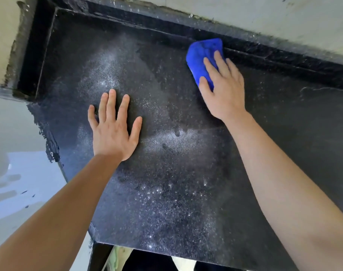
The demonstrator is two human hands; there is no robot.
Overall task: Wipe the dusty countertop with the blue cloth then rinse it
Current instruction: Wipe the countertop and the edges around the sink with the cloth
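Note:
A black speckled countertop [166,182] fills the view, with pale dust across its middle and left; its right part looks darker and cleaner. A folded blue cloth [201,55] lies flat at the back, against the raised black rear lip. My right hand [223,85] presses on the cloth with straight fingers spread over it. Flat on the dusty stone left of centre rests my left hand [113,130], its fingers spread, holding nothing.
A raised black lip [264,49] runs along the back and left of the countertop, under pale walls [245,12]. The counter's rough left edge [49,141] drops to a light floor. The front edge [147,248] is near my body.

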